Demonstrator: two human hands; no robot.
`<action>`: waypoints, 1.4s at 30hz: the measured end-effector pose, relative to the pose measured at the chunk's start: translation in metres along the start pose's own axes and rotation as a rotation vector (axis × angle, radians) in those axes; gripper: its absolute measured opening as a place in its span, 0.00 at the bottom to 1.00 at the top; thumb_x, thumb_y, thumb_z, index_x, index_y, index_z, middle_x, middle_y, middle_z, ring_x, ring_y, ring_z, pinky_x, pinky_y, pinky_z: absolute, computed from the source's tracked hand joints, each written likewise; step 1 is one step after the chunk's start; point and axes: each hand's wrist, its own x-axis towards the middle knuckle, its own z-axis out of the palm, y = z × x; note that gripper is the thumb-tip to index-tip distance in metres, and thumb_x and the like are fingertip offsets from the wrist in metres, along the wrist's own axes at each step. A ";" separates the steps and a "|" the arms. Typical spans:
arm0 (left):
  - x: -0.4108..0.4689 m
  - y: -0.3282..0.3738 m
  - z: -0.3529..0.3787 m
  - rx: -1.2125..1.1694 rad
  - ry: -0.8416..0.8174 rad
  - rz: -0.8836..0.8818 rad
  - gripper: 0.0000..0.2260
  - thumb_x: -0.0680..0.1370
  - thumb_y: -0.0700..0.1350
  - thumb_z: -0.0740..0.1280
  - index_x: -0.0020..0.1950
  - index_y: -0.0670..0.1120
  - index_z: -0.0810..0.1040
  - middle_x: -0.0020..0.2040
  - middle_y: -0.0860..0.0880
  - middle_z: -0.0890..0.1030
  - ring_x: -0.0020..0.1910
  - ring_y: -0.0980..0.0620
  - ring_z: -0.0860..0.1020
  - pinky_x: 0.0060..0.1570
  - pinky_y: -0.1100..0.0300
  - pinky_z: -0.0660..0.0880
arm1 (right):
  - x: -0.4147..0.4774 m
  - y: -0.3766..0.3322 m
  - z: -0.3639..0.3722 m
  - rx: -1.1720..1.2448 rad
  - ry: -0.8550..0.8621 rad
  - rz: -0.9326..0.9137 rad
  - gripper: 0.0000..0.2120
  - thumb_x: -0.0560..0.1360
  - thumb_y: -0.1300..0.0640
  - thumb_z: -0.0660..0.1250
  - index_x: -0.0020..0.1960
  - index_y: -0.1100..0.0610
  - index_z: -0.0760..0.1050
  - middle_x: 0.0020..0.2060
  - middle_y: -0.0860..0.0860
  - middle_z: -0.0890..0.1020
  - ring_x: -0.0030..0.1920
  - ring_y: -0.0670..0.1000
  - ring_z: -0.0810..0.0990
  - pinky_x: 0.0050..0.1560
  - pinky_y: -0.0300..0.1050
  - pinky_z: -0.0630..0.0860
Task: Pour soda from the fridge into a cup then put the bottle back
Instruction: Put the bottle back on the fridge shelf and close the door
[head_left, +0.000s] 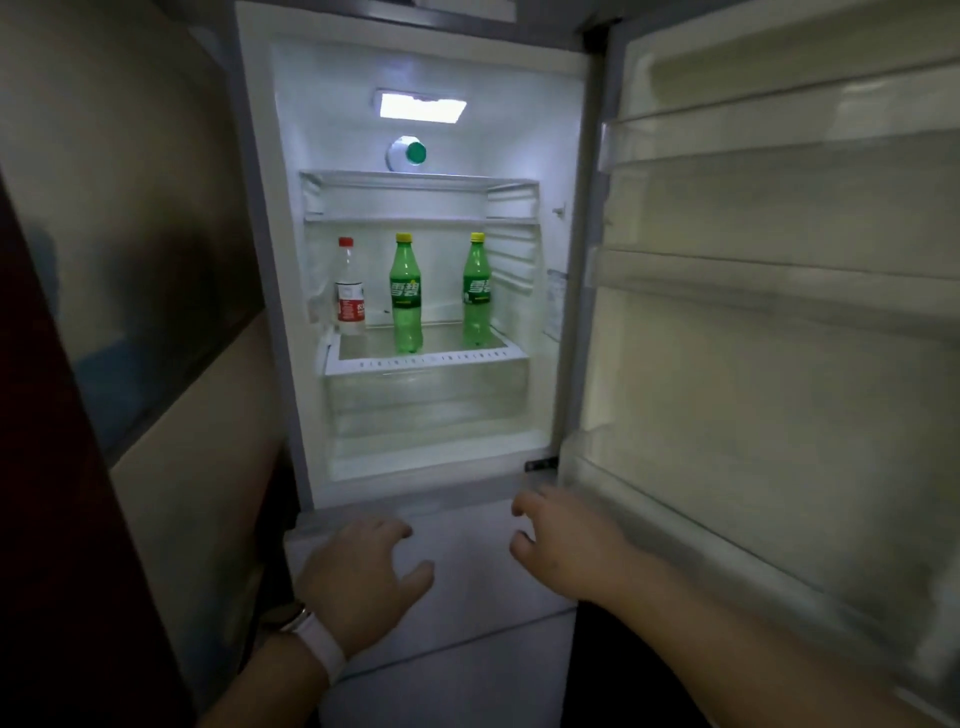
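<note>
fridge (571, 260) door (779, 312) wide open | 2 green soda bottles (405, 293) on glass shelf (426, 358) | left hand (358, 582) and right hand (566, 545) low, fingers spread, holding nothing

Fridge door (779, 312) swung wide right, open gap between two green bottles (405, 293), clear bottle (350, 288) beside left wall

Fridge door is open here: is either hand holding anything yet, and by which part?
Nothing is held. The left hand and right hand hang open below the fridge compartment, clear of the two green soda bottles on the shelf.
</note>
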 end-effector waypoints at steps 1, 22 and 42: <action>-0.005 0.011 -0.001 -0.018 -0.033 0.009 0.31 0.67 0.70 0.55 0.63 0.56 0.76 0.61 0.56 0.78 0.60 0.55 0.74 0.57 0.59 0.72 | -0.014 0.004 -0.005 -0.017 0.019 0.006 0.20 0.78 0.45 0.58 0.66 0.51 0.72 0.62 0.50 0.76 0.60 0.55 0.74 0.56 0.46 0.70; -0.084 0.297 0.021 -0.557 0.093 0.156 0.13 0.74 0.51 0.70 0.56 0.50 0.80 0.51 0.55 0.80 0.53 0.56 0.78 0.50 0.64 0.69 | -0.229 0.175 -0.133 0.056 0.251 0.115 0.16 0.77 0.50 0.60 0.62 0.54 0.76 0.56 0.51 0.76 0.54 0.54 0.77 0.52 0.49 0.75; -0.070 0.516 0.070 -0.909 0.097 0.111 0.33 0.76 0.50 0.68 0.77 0.49 0.57 0.76 0.52 0.62 0.74 0.55 0.61 0.74 0.48 0.60 | -0.264 0.324 -0.176 0.558 0.363 0.301 0.40 0.80 0.46 0.61 0.78 0.43 0.35 0.79 0.42 0.46 0.78 0.48 0.51 0.75 0.48 0.55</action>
